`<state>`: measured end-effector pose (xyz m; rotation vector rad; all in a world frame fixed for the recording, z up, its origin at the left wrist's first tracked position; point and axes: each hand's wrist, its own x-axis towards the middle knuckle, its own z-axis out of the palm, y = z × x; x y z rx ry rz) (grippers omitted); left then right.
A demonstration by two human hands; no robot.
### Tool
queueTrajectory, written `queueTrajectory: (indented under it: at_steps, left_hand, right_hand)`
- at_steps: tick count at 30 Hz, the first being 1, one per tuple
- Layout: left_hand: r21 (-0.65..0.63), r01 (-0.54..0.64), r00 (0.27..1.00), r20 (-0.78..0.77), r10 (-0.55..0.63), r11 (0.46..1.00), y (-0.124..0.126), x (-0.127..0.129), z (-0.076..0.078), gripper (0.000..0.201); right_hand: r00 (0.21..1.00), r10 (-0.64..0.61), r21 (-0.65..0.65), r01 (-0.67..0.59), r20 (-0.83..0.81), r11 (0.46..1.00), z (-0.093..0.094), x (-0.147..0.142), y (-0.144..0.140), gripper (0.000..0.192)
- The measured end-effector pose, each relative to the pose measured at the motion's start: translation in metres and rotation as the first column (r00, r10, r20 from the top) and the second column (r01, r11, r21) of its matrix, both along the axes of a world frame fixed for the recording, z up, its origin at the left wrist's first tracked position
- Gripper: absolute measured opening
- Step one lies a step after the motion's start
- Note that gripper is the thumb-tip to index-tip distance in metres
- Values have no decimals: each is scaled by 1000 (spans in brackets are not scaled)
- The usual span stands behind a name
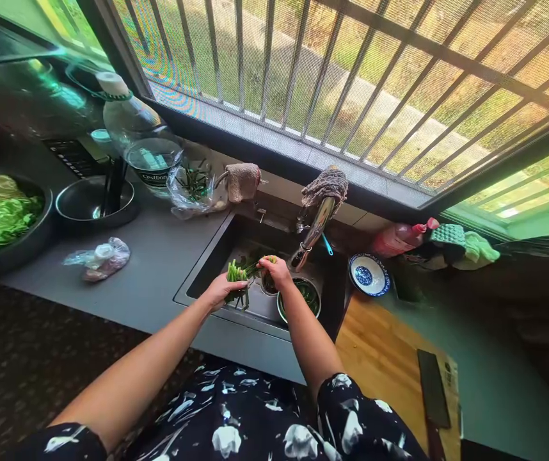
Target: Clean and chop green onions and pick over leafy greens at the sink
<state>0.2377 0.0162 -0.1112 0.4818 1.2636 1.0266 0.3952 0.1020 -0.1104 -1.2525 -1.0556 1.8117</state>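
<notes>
Both bare arms reach forward, hands close together

The left hand (221,289) is curled shut, fingers wrapped toward the palm, thumb side up. The right hand (277,269) sits just beyond and beside the left fingers, wrist bent downward, knuckles up, fingertips pinched together. Forearms converge from patterned short sleeves.

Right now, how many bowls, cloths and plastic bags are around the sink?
Bowls: 4 — large dark bowl of lettuce, dark metal bowl, small steel bowl, blue-patterned dish
Cloths: 3 —
Plastic bags: 2 —
Total: 9
</notes>
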Motion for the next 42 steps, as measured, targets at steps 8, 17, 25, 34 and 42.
queueTrajectory:
  at_steps: [8,17,25,34,42]
  left_hand:
    - [40,2,1000,-28,-1,999,4,3,5,50]
    - [-37,12,993,117,-8,999,5,5,8,37]
    - [-44,9,987,161,-2,999,1,1,6,28]
    - [-180,-188,971,115,210,966,5,-2,0,28]
    - [-151,-201,971,99,217,968,5,-8,-4,15]
  right_hand:
    - [976,216,-78,-216,-8,973,-4,-2,-7,28]
    - [995,83,-147,-91,-54,985,-8,-7,-7,22]
    - [988,-125,-188,106,-88,976,-14,-4,-4,20]
    - [963,-250,-125,237,-100,963,-11,6,0,18]
    - [971,-203,-109,190,-126,976,-10,18,0,17]
